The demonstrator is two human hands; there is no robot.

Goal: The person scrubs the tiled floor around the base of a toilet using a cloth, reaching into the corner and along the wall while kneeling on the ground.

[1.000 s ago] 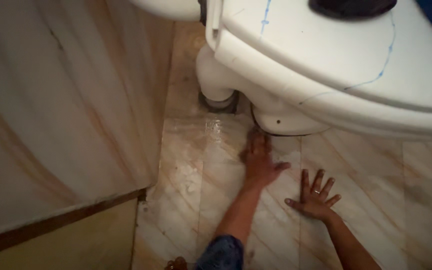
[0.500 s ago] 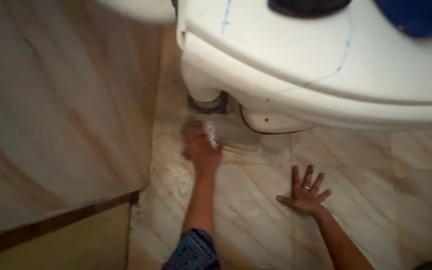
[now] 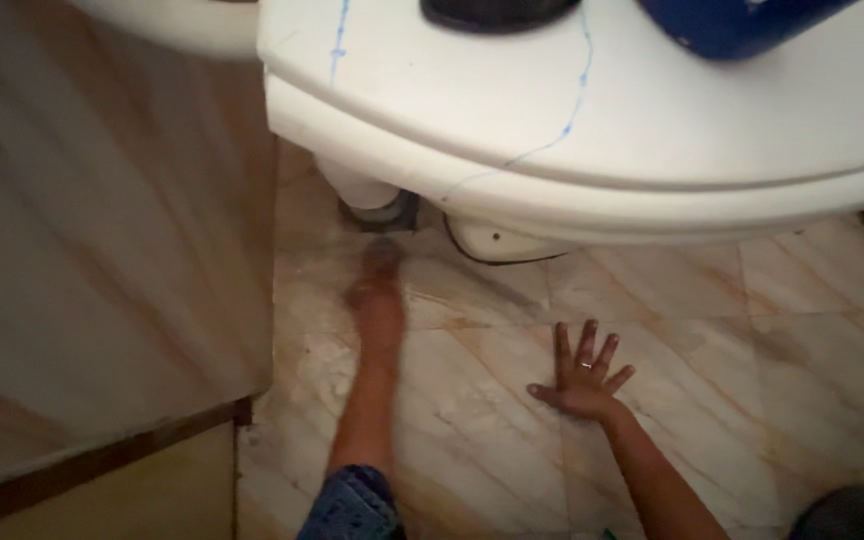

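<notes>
Wet, shiny marble floor tiles (image 3: 472, 440) look slippery under the white toilet bowl (image 3: 572, 130). Left hand (image 3: 377, 290) is blurred, so I cannot tell its fingers. Right hand (image 3: 584, 380) presses flat, fingers spread.

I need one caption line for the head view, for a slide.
Left hand reaches across the marble floor toward the toilet base; right hand rests flat, fingers spread.
</notes>
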